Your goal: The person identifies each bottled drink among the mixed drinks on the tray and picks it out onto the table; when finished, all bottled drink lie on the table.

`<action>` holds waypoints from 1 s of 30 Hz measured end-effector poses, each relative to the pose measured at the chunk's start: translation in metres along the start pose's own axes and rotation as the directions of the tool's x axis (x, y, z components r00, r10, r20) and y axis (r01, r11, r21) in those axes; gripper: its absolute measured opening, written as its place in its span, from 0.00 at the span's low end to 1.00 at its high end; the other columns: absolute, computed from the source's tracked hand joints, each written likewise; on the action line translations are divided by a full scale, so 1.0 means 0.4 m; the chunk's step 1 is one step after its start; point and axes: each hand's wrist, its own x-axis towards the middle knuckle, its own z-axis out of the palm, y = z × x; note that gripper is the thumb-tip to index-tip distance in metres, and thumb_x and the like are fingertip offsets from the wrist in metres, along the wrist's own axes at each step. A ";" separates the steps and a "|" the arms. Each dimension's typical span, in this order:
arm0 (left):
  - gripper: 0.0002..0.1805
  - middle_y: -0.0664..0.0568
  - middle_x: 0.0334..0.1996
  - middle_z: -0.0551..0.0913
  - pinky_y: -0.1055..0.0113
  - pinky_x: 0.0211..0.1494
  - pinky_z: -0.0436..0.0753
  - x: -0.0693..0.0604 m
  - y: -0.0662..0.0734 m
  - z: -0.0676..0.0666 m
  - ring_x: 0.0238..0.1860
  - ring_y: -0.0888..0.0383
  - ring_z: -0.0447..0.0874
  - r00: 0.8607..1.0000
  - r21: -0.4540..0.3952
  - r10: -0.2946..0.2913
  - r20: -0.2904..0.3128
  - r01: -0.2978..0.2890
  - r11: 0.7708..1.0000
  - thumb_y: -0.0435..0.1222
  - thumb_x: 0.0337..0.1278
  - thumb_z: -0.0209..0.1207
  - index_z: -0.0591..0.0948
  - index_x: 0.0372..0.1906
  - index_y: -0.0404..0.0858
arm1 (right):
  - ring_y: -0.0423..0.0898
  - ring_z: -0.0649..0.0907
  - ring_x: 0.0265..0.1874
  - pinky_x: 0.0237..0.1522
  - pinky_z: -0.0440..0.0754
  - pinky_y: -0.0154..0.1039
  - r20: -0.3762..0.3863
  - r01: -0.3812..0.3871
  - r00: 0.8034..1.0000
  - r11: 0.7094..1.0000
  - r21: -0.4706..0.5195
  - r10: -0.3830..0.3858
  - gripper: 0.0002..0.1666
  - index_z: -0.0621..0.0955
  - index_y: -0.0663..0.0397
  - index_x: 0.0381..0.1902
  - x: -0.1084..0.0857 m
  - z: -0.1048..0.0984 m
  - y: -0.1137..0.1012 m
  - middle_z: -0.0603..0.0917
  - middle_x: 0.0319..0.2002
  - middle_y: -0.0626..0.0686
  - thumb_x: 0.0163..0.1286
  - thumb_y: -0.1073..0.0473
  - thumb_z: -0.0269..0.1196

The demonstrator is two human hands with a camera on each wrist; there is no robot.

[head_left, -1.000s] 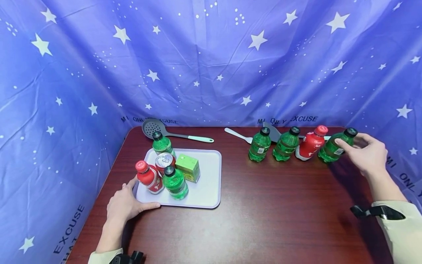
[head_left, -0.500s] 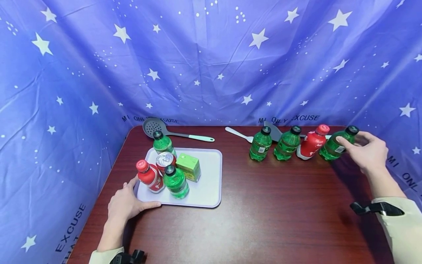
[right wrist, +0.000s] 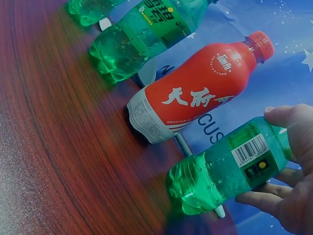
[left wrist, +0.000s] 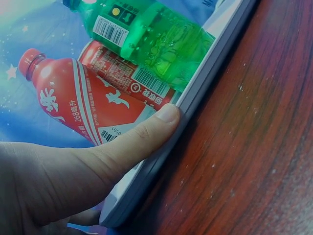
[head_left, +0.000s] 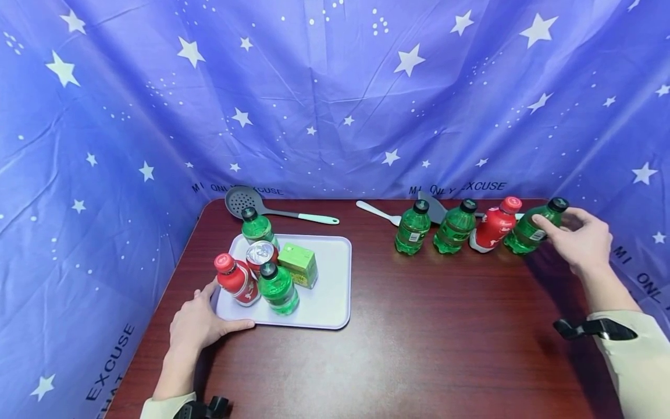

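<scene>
My left hand (head_left: 195, 322) holds the near left corner of the white tray (head_left: 335, 279), its thumb along the near rim. On the tray stand a red bottle (head_left: 238, 282), a red can (head_left: 260, 254), two green bottles (head_left: 279, 291) and a green carton (head_left: 298, 265). At the far right my right hand (head_left: 585, 238) grips a green bottle (head_left: 530, 231) between thumb and fingers. In the right wrist view, that bottle (right wrist: 220, 171) is beside a red bottle (right wrist: 195, 90), with a gap between them.
Left of the gripped bottle stand a red bottle (head_left: 492, 227) and two green bottles (head_left: 453, 228). Behind them lie a white-handled utensil (head_left: 378, 213) and a grey spatula (head_left: 432, 209). A slotted spoon (head_left: 243, 202) lies behind the tray, near the starry curtain (head_left: 324, 105).
</scene>
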 end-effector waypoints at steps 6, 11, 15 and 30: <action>0.82 0.13 0.69 0.67 0.33 0.44 0.85 -0.001 0.003 -0.004 0.57 0.19 0.81 1.000 -0.003 0.002 0.004 -0.002 1.000 0.81 0.17 0.74 0.64 0.80 0.34 | 0.13 0.73 0.24 0.26 0.74 0.18 -0.009 0.013 1.000 1.000 -0.012 -0.013 0.22 0.78 0.35 0.47 0.001 0.002 0.006 0.72 0.22 0.13 0.65 0.36 0.74; 0.82 0.13 0.69 0.67 0.33 0.45 0.85 -0.001 0.004 -0.003 0.58 0.18 0.80 1.000 0.003 0.007 0.003 -0.007 1.000 0.82 0.17 0.74 0.64 0.80 0.33 | 0.16 0.71 0.27 0.31 0.69 0.16 -0.043 0.023 0.999 0.998 -0.060 -0.026 0.23 0.80 0.34 0.48 0.001 0.001 0.003 0.70 0.24 0.14 0.64 0.34 0.74; 0.82 0.13 0.70 0.67 0.33 0.45 0.85 -0.002 0.003 -0.004 0.58 0.18 0.80 1.000 0.005 -0.001 0.009 0.001 1.000 0.82 0.18 0.74 0.64 0.80 0.34 | 0.17 0.71 0.31 0.37 0.66 0.18 -0.077 0.017 0.997 0.998 -0.067 -0.022 0.21 0.79 0.21 0.47 0.005 -0.005 -0.016 0.70 0.26 0.12 0.62 0.32 0.74; 0.82 0.14 0.71 0.66 0.32 0.47 0.84 0.002 0.003 -0.008 0.60 0.18 0.78 0.999 0.004 -0.006 0.035 0.006 1.000 0.81 0.19 0.74 0.63 0.80 0.33 | 0.17 0.78 0.41 0.52 0.73 0.17 -0.218 0.120 0.972 0.986 0.119 -0.092 0.29 0.86 0.32 0.62 0.015 -0.027 -0.200 0.81 0.42 0.19 0.62 0.42 0.77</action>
